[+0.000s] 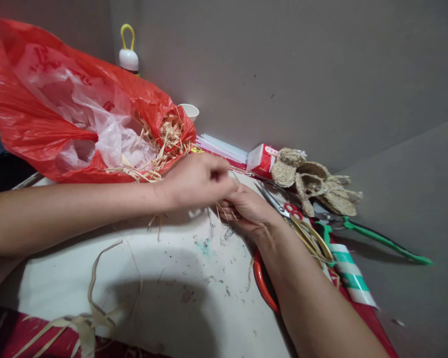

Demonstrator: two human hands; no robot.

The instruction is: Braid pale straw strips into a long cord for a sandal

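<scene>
My left hand [203, 181] is closed, smeared by motion, and meets my right hand over the far part of the white board. What its fingers pinch is hidden. My right hand [248, 206] is curled shut, palm turned up, with thin straw strands [221, 213] poking out below its fingers. Just beyond my left forearm, dry straw [171, 130] spills from a red plastic bag [134, 92]. Pale flat strips [85, 333] lie near the front edge. A red-orange handle [263, 283] shows partly under my right forearm.
At the right lie scissors [309, 238], green-handled pliers [384, 238], a green-and-white roll [353, 273] and woven straw pieces [317, 184]. A red-and-white box [262, 160], pale sticks [224, 148], a white cup [190, 112] and a yellow-looped bottle [129, 58] stand along the grey wall.
</scene>
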